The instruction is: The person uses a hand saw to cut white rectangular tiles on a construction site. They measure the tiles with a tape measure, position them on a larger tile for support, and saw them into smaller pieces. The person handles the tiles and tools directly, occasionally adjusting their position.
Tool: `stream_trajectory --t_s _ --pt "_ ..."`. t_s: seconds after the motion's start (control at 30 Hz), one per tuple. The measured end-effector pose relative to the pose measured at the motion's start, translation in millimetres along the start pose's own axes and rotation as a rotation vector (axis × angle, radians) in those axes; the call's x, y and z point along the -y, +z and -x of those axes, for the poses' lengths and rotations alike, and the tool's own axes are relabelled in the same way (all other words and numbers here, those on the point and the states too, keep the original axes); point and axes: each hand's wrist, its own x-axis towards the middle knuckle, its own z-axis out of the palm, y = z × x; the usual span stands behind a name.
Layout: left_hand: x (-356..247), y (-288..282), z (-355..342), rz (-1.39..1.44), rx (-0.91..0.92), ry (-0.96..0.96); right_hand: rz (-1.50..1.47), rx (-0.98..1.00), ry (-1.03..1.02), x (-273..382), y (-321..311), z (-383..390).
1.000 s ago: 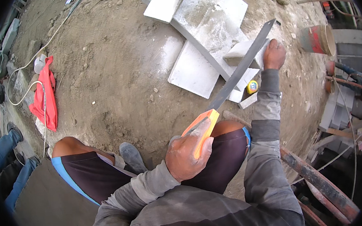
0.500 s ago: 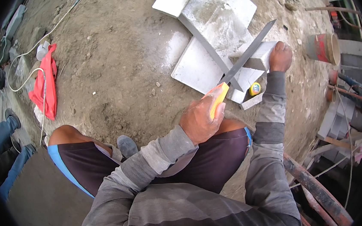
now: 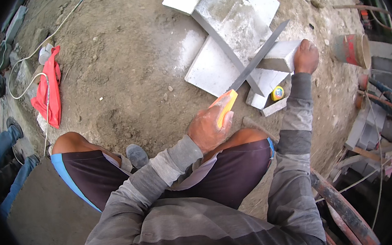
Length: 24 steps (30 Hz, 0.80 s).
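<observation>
My left hand (image 3: 210, 127) is wrapped round the orange-yellow handle of a handsaw (image 3: 264, 50). The long grey blade points away to the right and lies against the left end of a pale grey block (image 3: 280, 58). At that block's right end, my right hand (image 3: 306, 58) is closed on it, fingers curled over the far side. Under the blade and block are several larger pale slabs (image 3: 210, 67), stacked askew and dusty with powder. A yellow tape measure (image 3: 277, 93) sits just below the block, beside a small offcut strip (image 3: 274, 107).
A red-marked bucket (image 3: 353, 50) stands to the right, with rusty pipes (image 3: 345, 207) and broken blocks nearer me. On the left lie a red cloth (image 3: 52, 90) and a pale cable (image 3: 15, 77). Another person's legs in jeans (image 3: 3, 147) show at the left edge.
My left hand has drawn the saw back toward my body, down and to the left. My right hand stays on the block; the view has shifted slightly.
</observation>
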Motion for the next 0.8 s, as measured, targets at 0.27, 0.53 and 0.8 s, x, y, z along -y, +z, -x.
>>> stream_trajectory --t_s 0.27,0.53,0.8 --pt "43.2 17.2 -0.6 -0.021 0.008 -0.111 -0.006 0.020 -0.018 15.5 -8.3 7.6" --pt "68.0 9.1 -0.3 0.018 -0.078 0.021 -0.099 0.108 0.233 23.6 -22.8 2.9" --pt "76.2 -4.0 -20.1 -0.161 -0.042 0.138 -0.613 0.570 0.671 0.1 -102.2 66.5"
